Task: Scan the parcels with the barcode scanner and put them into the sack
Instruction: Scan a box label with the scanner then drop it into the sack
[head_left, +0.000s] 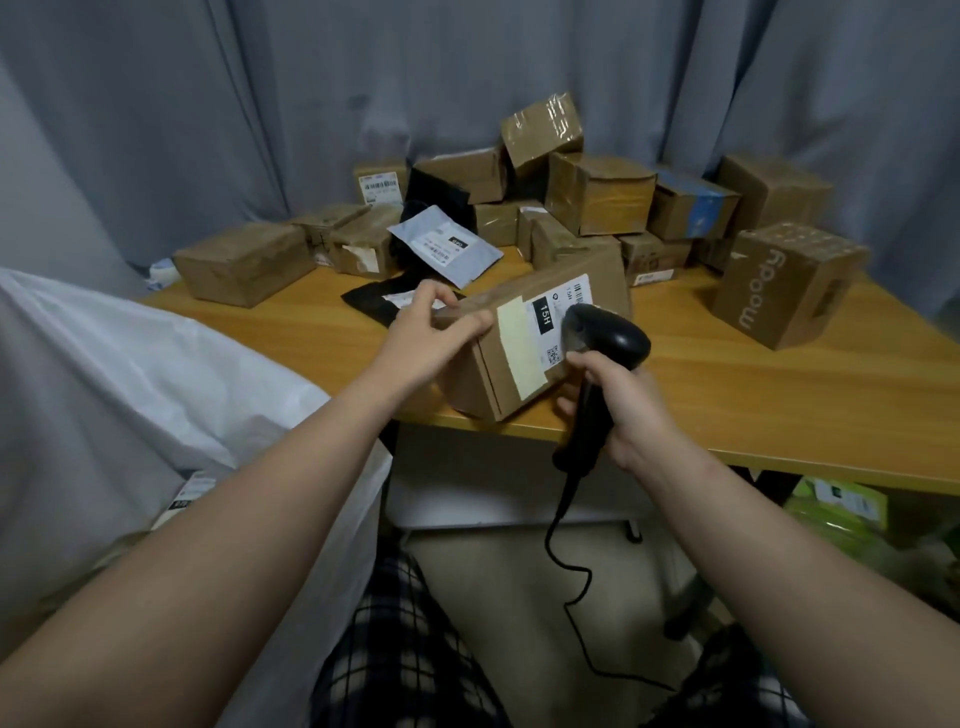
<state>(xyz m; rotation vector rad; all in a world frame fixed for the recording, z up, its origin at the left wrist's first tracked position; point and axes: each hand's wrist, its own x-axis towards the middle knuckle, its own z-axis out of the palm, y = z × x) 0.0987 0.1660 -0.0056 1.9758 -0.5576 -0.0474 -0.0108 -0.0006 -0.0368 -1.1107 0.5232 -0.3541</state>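
Note:
A brown cardboard parcel (514, 358) with a white shipping label marked "15H" sits tilted at the front edge of the wooden table (753, 395). My left hand (426, 332) grips its upper left edge. My right hand (618, 410) holds the handle of a black corded barcode scanner (605, 338), whose head is right over the parcel's label. The white sack (130, 384) hangs open at the left, beside the table, and a labelled parcel shows inside it.
Several more cardboard parcels (597, 197) are piled across the back of the table, with a "moody" box (784, 286) at the right, a grey mailer bag (447, 249) and black bags. Grey curtains hang behind. The scanner cable trails down to my lap.

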